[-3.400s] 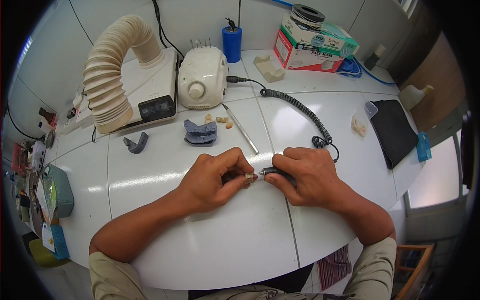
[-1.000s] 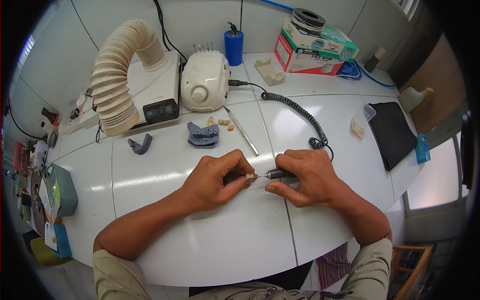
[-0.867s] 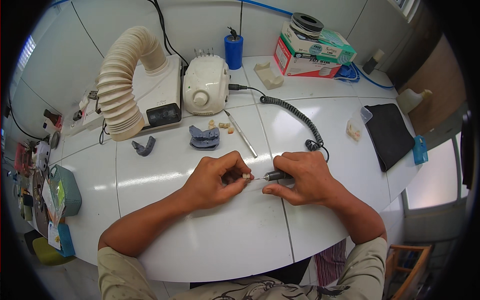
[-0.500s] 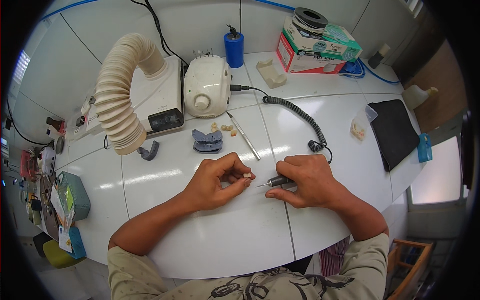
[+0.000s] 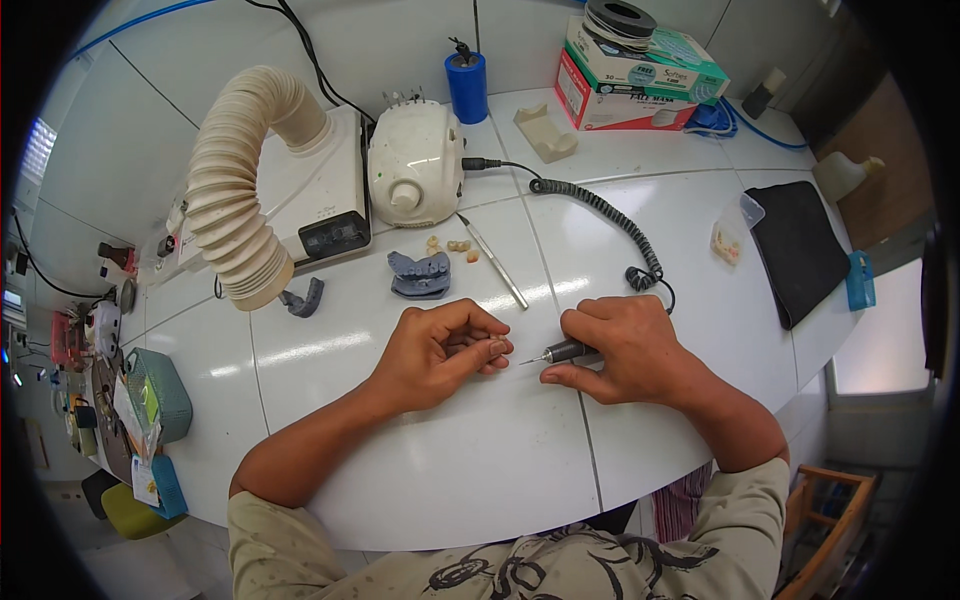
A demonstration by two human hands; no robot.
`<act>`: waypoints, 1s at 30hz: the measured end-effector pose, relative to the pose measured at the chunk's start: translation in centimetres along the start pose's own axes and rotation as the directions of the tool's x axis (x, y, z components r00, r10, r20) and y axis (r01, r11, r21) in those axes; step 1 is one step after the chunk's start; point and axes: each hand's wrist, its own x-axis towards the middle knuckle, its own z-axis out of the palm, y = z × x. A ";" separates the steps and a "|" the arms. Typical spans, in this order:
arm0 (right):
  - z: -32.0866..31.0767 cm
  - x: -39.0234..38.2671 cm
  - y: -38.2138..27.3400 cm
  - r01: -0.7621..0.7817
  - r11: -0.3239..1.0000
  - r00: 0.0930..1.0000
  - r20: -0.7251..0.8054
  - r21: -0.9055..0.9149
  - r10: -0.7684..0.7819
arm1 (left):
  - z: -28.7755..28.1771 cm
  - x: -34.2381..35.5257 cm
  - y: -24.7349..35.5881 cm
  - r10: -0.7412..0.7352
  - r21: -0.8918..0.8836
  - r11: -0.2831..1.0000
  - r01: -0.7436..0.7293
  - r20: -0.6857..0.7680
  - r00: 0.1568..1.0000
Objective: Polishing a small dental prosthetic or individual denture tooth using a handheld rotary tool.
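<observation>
My left hand (image 5: 440,352) pinches a small whitish dental crown (image 5: 497,340) between thumb and fingers; the fingertips cover most of it. My right hand (image 5: 630,350) is wrapped round a black rotary handpiece (image 5: 568,351). Its thin metal bur points left toward the left fingertips, with a short gap between. Beyond my hands stands a grey dental model (image 5: 420,277), and several loose tooth-coloured crowns (image 5: 459,246) lie behind it. A slim metal craft knife (image 5: 494,262) rests to the right of these.
A white hose (image 5: 225,180) arches over a grey model piece (image 5: 302,298) at left. The handpiece's coiled cable (image 5: 610,215) runs to a cream control unit (image 5: 415,165). Mask boxes (image 5: 640,85), a small clear container (image 5: 728,240) and a black pouch (image 5: 797,250) lie right.
The crown has turned or sunk between my left fingertips and shows less. My right hand and the handpiece have shifted slightly up and right. The whole view has tilted a little.
</observation>
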 end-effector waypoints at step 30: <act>0.2 -0.1 0.3 0.023 1.000 1.000 -0.003 -0.002 -0.023 | -1.0 0.9 0.1 -0.078 -0.098 0.992 0.081 0.030 0.996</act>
